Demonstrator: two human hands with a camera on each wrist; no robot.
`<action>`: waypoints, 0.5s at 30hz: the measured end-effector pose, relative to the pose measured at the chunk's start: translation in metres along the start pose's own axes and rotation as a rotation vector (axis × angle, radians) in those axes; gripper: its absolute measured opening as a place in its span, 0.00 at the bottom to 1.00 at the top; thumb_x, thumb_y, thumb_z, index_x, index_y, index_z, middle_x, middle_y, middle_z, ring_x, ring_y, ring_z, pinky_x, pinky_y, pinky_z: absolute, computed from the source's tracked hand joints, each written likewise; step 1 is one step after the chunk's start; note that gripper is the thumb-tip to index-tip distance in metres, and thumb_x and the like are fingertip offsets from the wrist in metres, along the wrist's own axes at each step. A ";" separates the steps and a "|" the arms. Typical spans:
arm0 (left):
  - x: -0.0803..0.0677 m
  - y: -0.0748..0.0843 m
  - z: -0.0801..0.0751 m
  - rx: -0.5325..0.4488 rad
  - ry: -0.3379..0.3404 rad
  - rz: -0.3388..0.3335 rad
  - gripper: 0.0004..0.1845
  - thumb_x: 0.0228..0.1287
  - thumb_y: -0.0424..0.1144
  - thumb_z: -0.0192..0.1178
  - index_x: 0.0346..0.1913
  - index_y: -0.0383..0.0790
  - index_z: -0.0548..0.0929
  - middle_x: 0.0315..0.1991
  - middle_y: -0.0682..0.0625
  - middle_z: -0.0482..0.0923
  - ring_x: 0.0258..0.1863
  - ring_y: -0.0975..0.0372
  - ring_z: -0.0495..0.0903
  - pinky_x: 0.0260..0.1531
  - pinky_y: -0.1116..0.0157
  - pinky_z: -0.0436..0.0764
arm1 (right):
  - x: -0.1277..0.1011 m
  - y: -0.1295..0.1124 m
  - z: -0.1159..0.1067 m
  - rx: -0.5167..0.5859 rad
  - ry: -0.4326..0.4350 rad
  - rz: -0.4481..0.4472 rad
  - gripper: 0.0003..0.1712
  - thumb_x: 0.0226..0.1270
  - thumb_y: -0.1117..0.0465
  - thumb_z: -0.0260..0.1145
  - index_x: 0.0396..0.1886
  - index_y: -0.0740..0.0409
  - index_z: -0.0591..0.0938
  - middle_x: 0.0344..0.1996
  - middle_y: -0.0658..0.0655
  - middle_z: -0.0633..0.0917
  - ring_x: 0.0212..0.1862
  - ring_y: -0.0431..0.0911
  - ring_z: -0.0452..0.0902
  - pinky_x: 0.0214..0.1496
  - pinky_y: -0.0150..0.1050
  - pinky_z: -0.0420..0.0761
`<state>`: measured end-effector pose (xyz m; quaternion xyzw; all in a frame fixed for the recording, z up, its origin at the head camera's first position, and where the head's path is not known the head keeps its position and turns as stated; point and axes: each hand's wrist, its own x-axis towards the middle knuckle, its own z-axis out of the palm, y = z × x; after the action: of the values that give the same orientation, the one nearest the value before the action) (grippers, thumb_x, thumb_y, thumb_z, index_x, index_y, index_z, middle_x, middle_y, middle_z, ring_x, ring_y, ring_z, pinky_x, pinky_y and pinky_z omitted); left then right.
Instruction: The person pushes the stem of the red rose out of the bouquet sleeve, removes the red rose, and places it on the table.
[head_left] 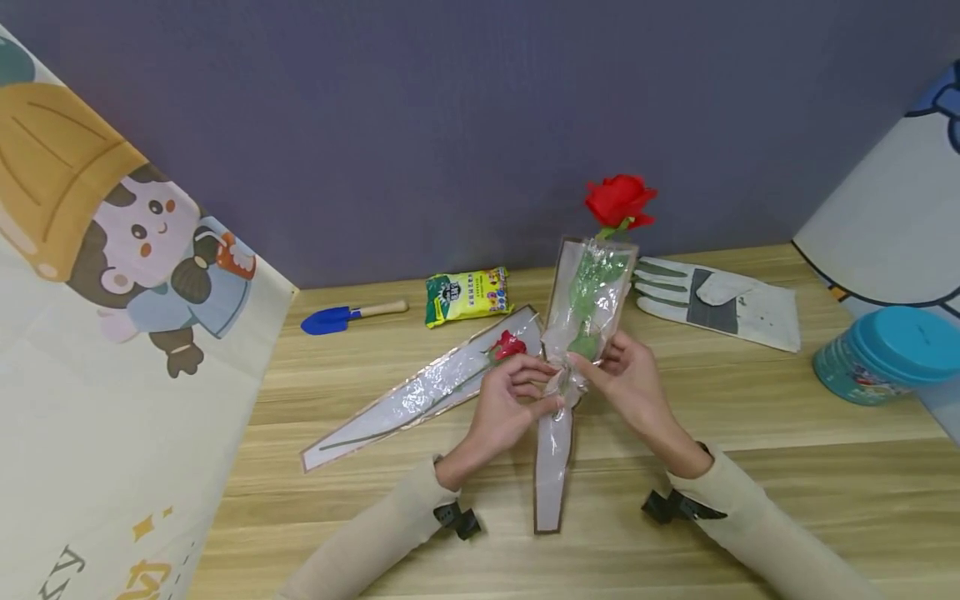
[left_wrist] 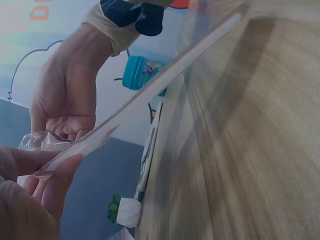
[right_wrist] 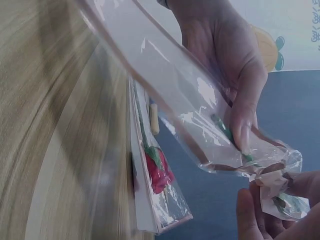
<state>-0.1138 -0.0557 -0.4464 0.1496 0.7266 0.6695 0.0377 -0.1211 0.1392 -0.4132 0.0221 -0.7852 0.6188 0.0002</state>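
Note:
A red rose [head_left: 619, 200] stands out of the top of its clear wrapper [head_left: 555, 483], which has a pinkish-brown border. Green leaves show through the plastic. Around the wrapper's crumpled, narrowed middle, my left hand [head_left: 510, 404] pinches the lower part between thumb and fingers. My right hand [head_left: 633, 379] grips just above, its thumb across the front. In the right wrist view the plastic bunches up by the right hand [right_wrist: 285, 210], and a bit of green stem shows near the left thumb. A second wrapped rose [head_left: 508, 345] lies slanting on the table beside my left hand.
Along the back lie a blue trowel [head_left: 327, 320] with a wooden handle, a green-and-yellow packet [head_left: 468, 297] and a grey-white glove [head_left: 761, 312]. A teal tub [head_left: 862, 362] stands at right. The left wrist view shows a small potted succulent [left_wrist: 129, 212].

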 end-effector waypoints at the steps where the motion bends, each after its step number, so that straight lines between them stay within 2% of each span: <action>1: 0.000 0.000 0.000 0.000 0.006 -0.003 0.22 0.53 0.23 0.75 0.51 0.30 0.83 0.50 0.35 0.88 0.39 0.66 0.87 0.43 0.69 0.90 | -0.001 0.000 0.000 -0.009 -0.005 0.001 0.27 0.68 0.67 0.71 0.64 0.70 0.77 0.56 0.75 0.85 0.41 0.29 0.85 0.48 0.26 0.87; 5: 0.001 0.001 -0.001 0.004 0.021 -0.019 0.21 0.52 0.24 0.76 0.50 0.30 0.83 0.48 0.35 0.88 0.37 0.71 0.85 0.43 0.70 0.90 | -0.002 0.001 0.002 -0.017 -0.014 -0.015 0.27 0.68 0.68 0.71 0.64 0.71 0.77 0.56 0.75 0.85 0.41 0.27 0.84 0.48 0.26 0.87; 15: 0.003 0.002 -0.002 -0.012 0.032 -0.027 0.20 0.52 0.24 0.76 0.49 0.29 0.83 0.48 0.34 0.88 0.36 0.71 0.86 0.41 0.70 0.90 | 0.000 0.001 0.005 -0.004 -0.005 -0.036 0.25 0.67 0.68 0.72 0.62 0.72 0.78 0.54 0.75 0.86 0.41 0.26 0.84 0.48 0.24 0.86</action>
<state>-0.1171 -0.0568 -0.4439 0.1289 0.7251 0.6755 0.0362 -0.1211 0.1341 -0.4154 0.0375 -0.7859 0.6172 0.0095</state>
